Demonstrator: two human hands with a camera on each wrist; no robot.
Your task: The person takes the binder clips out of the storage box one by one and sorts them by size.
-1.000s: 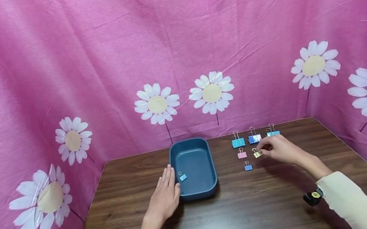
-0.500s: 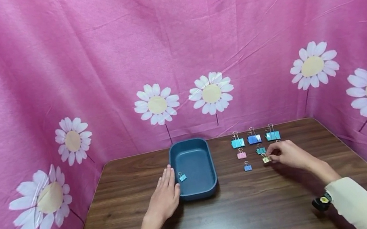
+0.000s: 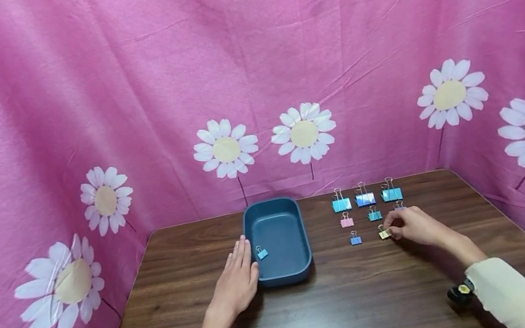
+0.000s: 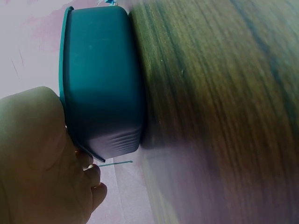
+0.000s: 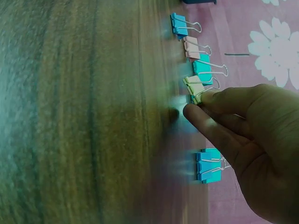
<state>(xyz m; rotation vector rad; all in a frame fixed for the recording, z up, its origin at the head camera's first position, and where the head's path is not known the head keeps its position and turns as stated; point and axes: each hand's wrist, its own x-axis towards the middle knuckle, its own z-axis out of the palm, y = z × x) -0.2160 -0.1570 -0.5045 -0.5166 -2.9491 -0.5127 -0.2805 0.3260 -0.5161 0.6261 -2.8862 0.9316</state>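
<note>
Between thumb and fingertips, my right hand [image 3: 415, 228] pinches a small yellow binder clip [image 3: 384, 233] by its right side, at the front row of clips. The right wrist view shows this yellow clip [image 5: 193, 88] with its wire handles out and the fingertips at its edge. To its left sits a small blue binder clip [image 3: 355, 240]. My left hand [image 3: 233, 282] rests with straight fingers along the left rim of a dark blue tray [image 3: 283, 236]. Inside that tray, near its left wall, lies a small light-blue binder clip [image 3: 262, 253].
Behind the right hand, a pink clip [image 3: 346, 222], a teal clip [image 3: 374, 215] and a partly hidden bluish clip [image 3: 399, 204] form a middle row. Larger clips stand at the back: teal [image 3: 341, 204], blue [image 3: 365, 198] and another teal one [image 3: 391, 194]. A pink flowered curtain [image 3: 246, 73] surrounds the wooden table [image 3: 342, 314].
The right hand has brought the yellow clip rightward and toward the front, from before the middle row to the front row, uncovering the teal middle clip. The left hand has stayed on the tray.
</note>
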